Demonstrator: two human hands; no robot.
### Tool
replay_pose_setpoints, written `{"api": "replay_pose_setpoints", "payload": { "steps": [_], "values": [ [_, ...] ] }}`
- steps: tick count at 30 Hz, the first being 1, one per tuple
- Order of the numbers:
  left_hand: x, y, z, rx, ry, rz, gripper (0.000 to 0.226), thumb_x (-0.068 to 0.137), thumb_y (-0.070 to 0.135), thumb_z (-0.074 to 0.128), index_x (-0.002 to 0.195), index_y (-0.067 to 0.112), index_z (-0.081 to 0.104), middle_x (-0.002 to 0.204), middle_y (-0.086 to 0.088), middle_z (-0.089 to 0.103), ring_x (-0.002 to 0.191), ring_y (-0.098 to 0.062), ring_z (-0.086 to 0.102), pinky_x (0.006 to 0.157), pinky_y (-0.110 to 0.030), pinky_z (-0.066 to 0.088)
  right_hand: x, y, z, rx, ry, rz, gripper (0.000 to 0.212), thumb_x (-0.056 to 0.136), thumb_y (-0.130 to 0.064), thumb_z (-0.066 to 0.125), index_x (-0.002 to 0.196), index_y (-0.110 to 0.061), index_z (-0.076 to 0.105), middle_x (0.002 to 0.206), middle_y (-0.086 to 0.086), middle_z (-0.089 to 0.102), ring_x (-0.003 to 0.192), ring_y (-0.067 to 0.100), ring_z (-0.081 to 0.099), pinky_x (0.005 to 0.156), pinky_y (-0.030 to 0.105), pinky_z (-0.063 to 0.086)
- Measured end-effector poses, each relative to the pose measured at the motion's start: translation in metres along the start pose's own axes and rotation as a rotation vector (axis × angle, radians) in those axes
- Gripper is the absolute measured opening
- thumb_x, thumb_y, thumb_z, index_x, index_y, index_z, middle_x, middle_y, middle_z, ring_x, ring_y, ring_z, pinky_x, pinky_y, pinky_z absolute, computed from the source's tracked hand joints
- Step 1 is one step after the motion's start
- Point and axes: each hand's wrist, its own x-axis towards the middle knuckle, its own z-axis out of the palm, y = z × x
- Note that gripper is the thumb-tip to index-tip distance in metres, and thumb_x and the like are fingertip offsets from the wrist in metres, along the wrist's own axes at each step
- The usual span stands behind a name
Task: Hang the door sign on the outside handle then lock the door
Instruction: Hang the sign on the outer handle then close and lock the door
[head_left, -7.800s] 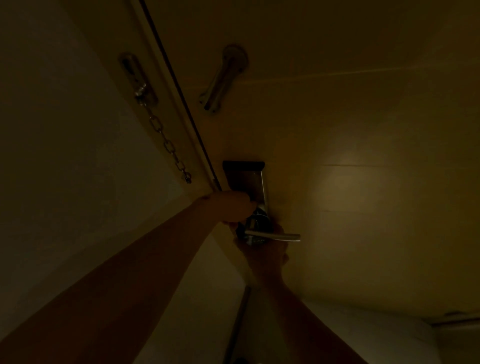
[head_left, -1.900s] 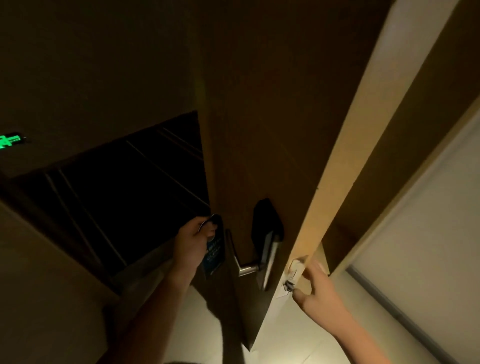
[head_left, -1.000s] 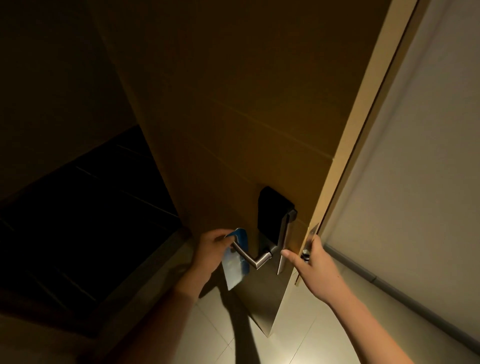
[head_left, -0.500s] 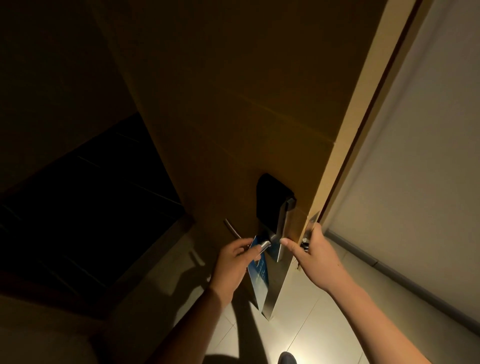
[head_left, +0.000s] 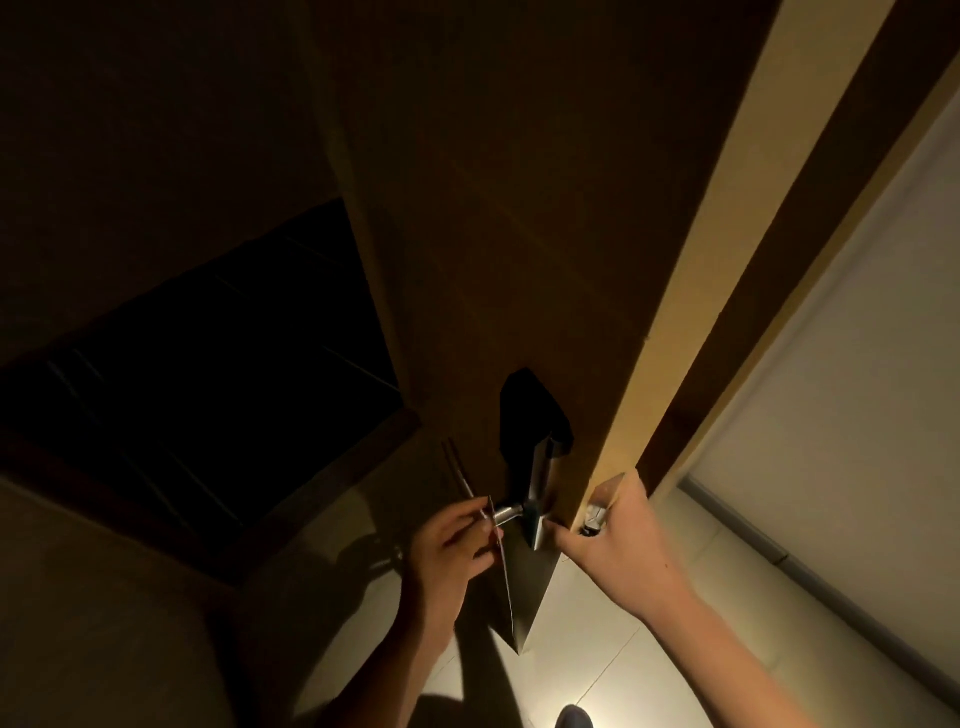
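The brown door (head_left: 519, 208) stands open with its pale edge (head_left: 701, 260) toward me. A black lock plate (head_left: 530, 415) carries the silver outside handle (head_left: 506, 514), whose lever points up and left. The door sign (head_left: 503, 566) shows only as a thin edge hanging down from the handle's neck. My left hand (head_left: 447, 551) pinches the sign's top beside the handle. My right hand (head_left: 613, 535) grips the door's edge at the latch, thumb on the outer face below the lock plate.
A dark corridor floor (head_left: 208, 364) lies to the left beyond the door. Pale floor tiles (head_left: 597, 649) are below, with a shoe tip (head_left: 574, 719) at the bottom. A white wall (head_left: 857, 364) with a baseboard (head_left: 753, 535) runs along the right.
The sign has gone from flat in my left hand below the lever to edge-on at the handle's neck. My right hand stays on the door's edge.
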Motion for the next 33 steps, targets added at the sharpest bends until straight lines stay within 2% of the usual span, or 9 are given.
{"api": "replay_pose_setpoints", "payload": {
  "steps": [7,10,16,18,21,24,28,31,33],
  "values": [
    [-0.010,-0.002,-0.031,-0.037,0.056,0.078,0.030,0.085,0.000,0.069,0.093,0.029,0.070,0.095,-0.001,0.075,0.087,-0.014,0.074,0.063,-0.018,0.057,-0.019,-0.019,0.041,-0.038,-0.100,-0.061,0.077,0.053,-0.080,0.068,0.107,-0.035,0.035,0.095,-0.033,0.043,0.078,0.002,0.059,0.048,0.012,0.045],
    [-0.013,0.000,-0.050,0.000,0.082,0.087,0.029,0.091,-0.002,0.058,0.098,0.025,0.067,0.104,-0.003,0.072,0.091,-0.014,0.071,0.065,-0.020,0.057,-0.019,-0.034,0.051,-0.095,-0.211,-0.148,0.084,0.052,-0.081,0.068,0.118,-0.041,0.035,0.105,-0.029,0.044,0.087,0.001,0.058,0.061,0.013,0.048],
    [-0.020,-0.001,-0.097,0.049,0.158,0.083,0.038,0.097,0.003,0.051,0.098,0.040,0.058,0.108,0.007,0.066,0.096,-0.015,0.067,0.072,-0.026,0.054,-0.021,-0.061,0.064,-0.261,-0.494,-0.357,0.110,0.058,-0.063,0.077,0.142,-0.049,0.006,0.125,-0.024,0.033,0.094,0.013,0.060,0.072,0.026,0.054],
    [-0.024,-0.001,-0.116,0.070,0.190,0.104,0.036,0.097,0.006,0.050,0.099,0.040,0.059,0.108,0.006,0.068,0.094,-0.012,0.068,0.072,-0.025,0.053,-0.021,-0.075,0.068,-0.394,-0.520,-0.466,0.085,0.069,-0.054,0.075,0.135,-0.047,0.022,0.123,-0.019,0.047,0.089,0.010,0.061,0.071,0.024,0.054],
    [-0.031,-0.001,-0.146,0.060,0.289,0.175,0.044,0.097,0.006,0.051,0.095,0.048,0.063,0.102,0.010,0.071,0.089,-0.007,0.070,0.067,-0.022,0.055,-0.010,-0.101,0.074,-0.482,-0.350,-0.700,0.035,0.081,-0.037,0.066,0.106,-0.044,0.043,0.102,-0.016,0.064,0.078,0.001,0.055,0.065,0.014,0.044],
    [-0.042,0.002,-0.188,0.013,0.426,0.223,0.047,0.097,0.011,0.052,0.093,0.057,0.062,0.093,0.008,0.073,0.080,-0.011,0.071,0.062,-0.023,0.055,0.004,-0.128,0.094,-0.495,-0.314,-0.822,0.033,0.077,-0.030,0.068,0.103,-0.040,0.049,0.097,-0.013,0.056,0.085,0.008,0.052,0.064,0.017,0.038],
    [-0.052,0.003,-0.236,0.024,0.487,0.258,0.037,0.097,0.014,0.053,0.093,0.049,0.065,0.083,0.003,0.071,0.074,-0.016,0.070,0.062,-0.027,0.053,0.017,-0.150,0.131,-0.558,-0.271,-0.869,0.047,0.073,-0.042,0.073,0.112,-0.034,0.048,0.113,-0.007,0.054,0.101,0.015,0.047,0.082,0.027,0.042],
    [-0.061,0.003,-0.269,0.029,0.514,0.279,0.030,0.098,0.016,0.050,0.098,0.042,0.066,0.082,0.004,0.072,0.074,-0.015,0.071,0.062,-0.023,0.054,0.027,-0.165,0.168,-0.522,-0.424,-0.826,0.038,0.082,-0.049,0.066,0.113,-0.031,0.055,0.106,-0.010,0.062,0.098,0.011,0.055,0.090,0.031,0.042],
    [-0.064,0.004,-0.289,0.016,0.543,0.283,0.030,0.098,0.015,0.049,0.098,0.040,0.067,0.082,0.004,0.072,0.074,-0.016,0.071,0.063,-0.024,0.054,0.029,-0.171,0.196,-0.467,-0.562,-0.769,0.020,0.092,-0.043,0.056,0.098,-0.025,0.064,0.090,-0.004,0.067,0.085,0.011,0.058,0.089,0.035,0.046]
  ]
}}
